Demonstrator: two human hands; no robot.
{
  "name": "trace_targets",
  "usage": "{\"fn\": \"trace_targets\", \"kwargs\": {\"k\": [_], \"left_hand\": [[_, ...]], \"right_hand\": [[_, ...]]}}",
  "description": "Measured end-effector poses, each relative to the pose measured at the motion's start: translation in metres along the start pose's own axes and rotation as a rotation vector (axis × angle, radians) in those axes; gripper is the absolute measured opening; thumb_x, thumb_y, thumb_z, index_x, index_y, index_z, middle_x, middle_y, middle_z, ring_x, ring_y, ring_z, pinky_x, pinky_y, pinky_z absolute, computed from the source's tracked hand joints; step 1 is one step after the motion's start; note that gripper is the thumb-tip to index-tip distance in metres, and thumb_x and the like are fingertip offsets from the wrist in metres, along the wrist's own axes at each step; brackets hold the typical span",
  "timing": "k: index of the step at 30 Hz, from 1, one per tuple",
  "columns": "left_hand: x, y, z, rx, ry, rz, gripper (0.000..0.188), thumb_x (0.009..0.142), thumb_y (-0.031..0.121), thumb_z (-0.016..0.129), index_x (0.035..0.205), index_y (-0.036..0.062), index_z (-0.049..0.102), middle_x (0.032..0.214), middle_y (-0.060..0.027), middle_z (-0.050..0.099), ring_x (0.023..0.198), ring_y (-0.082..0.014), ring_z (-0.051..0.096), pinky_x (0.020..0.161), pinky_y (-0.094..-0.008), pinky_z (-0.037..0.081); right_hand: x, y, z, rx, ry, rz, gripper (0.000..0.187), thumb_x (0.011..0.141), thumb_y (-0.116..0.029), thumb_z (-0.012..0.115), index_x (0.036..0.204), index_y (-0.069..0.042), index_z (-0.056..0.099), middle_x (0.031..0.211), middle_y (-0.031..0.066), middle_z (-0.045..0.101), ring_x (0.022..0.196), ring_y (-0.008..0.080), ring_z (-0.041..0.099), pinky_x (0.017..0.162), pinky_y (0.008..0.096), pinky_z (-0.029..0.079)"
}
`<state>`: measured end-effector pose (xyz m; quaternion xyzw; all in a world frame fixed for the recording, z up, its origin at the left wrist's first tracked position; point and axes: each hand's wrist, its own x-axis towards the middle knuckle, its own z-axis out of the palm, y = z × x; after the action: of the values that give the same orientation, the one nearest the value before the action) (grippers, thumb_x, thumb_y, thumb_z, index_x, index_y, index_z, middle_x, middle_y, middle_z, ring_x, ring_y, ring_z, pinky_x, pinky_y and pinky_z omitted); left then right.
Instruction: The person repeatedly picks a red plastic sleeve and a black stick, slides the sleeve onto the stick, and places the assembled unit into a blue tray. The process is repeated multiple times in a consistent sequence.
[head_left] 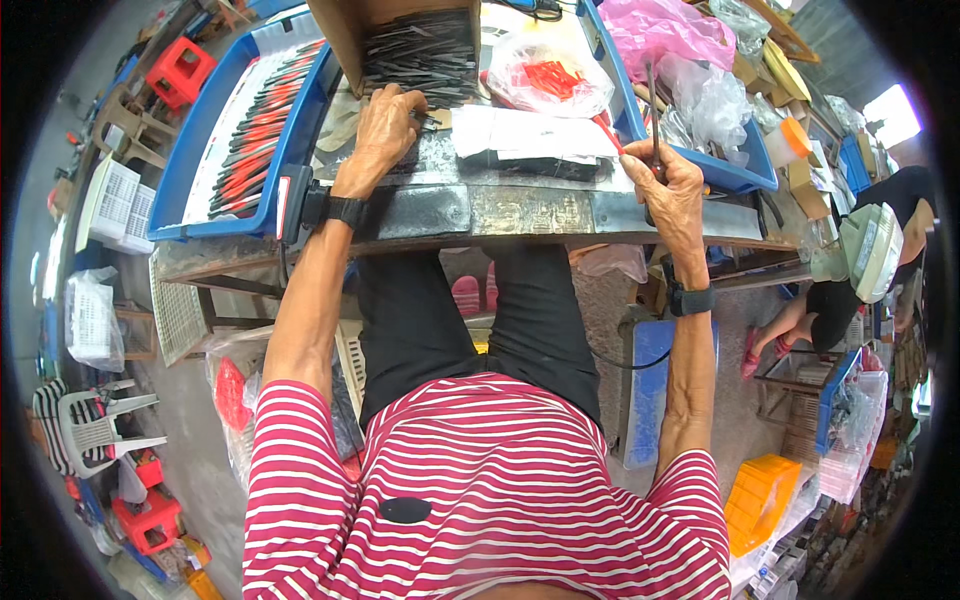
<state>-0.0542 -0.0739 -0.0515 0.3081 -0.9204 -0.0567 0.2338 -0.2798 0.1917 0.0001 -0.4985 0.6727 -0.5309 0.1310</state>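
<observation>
in the head view, two bare hands work over one surface (530, 208). whether the white sheet (535, 130) or the cardboard box (338, 40) bears any writing is too small to make out.

the left hand (388, 130) is at the near edge of that one box, its fingers bent beside the black strips (418, 50), which overlap too much to count; i cannot tell whether they grip one. the right hand (668, 190) has its fingers closed around one thin dark rod (654, 110), which points away from the person, and pinches one red strip (606, 132) between thumb and forefinger, just beside the right end of the sheet. that sheet lies over one dark block (550, 169).

two blue trays flank the work: the left tray (172, 190) holds a long row of red and black pieces (265, 130), too many to count, and the right tray (762, 165) holds clear plastic bags (715, 105). one clear bag (508, 68) with red pieces (553, 80) sits between the box and the right tray.
</observation>
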Motion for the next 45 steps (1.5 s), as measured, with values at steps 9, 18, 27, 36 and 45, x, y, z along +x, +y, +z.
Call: {"fn": "trace_targets", "kwargs": {"k": [9,18,27,36,45], "left_hand": [[-0.001,0.000,-0.001,-0.024,0.023,0.051,0.024,0.070,-0.005,0.066,0.092,0.0044,0.063,0.094,-0.0131,0.057,0.094,-0.0320,0.054,0.083,-0.0417,0.045],[0.007,0.001,-0.011,0.126,-0.119,0.172,0.023,0.073,-0.003,0.063,0.094,0.0046,0.058,0.102,-0.0094,0.057,0.098,-0.0290,0.053,0.083,-0.0417,0.045],[0.018,-0.010,-0.011,0.006,-0.243,0.200,0.018,0.076,-0.006,0.058,0.092,0.0003,0.051,0.094,-0.0104,0.055,0.095,-0.0279,0.056,0.082,-0.0396,0.045],[0.020,-0.015,-0.003,0.030,-0.027,0.351,0.008,0.082,0.007,0.052,0.091,0.0063,0.053,0.087,-0.0113,0.056,0.088,-0.0315,0.056,0.076,-0.0416,0.045],[0.013,0.003,-0.013,-0.201,0.366,0.377,0.014,0.093,0.008,0.050,0.102,0.0010,0.058,0.094,-0.0170,0.064,0.085,-0.0322,0.063,0.075,-0.0383,0.049]], "right_hand": [[-0.003,-0.004,0.003,0.029,0.005,0.045,0.015,0.086,-0.015,0.067,0.092,-0.001,0.065,0.066,-0.0046,0.052,0.054,0.0018,0.043,0.048,0.0183,0.033],[-0.008,-0.011,-0.010,-0.062,0.062,-0.017,0.016,0.085,-0.017,0.067,0.091,-0.002,0.066,0.067,-0.0037,0.054,0.055,0.0032,0.043,0.048,0.0210,0.035],[-0.009,-0.014,-0.029,0.082,0.070,-0.016,0.010,0.085,-0.009,0.063,0.082,0.000,0.061,0.066,-0.0009,0.057,0.059,0.0042,0.050,0.053,0.0206,0.040],[-0.010,-0.005,-0.033,0.215,0.019,-0.042,0.008,0.085,-0.010,0.065,0.085,-0.002,0.064,0.066,-0.0038,0.057,0.056,0.0008,0.046,0.049,0.0167,0.034],[-0.014,-0.008,-0.022,-0.113,0.117,-0.079,0.007,0.085,-0.013,0.066,0.086,-0.006,0.065,0.061,-0.0044,0.050,0.054,0.0046,0.043,0.048,0.0218,0.034]]}}
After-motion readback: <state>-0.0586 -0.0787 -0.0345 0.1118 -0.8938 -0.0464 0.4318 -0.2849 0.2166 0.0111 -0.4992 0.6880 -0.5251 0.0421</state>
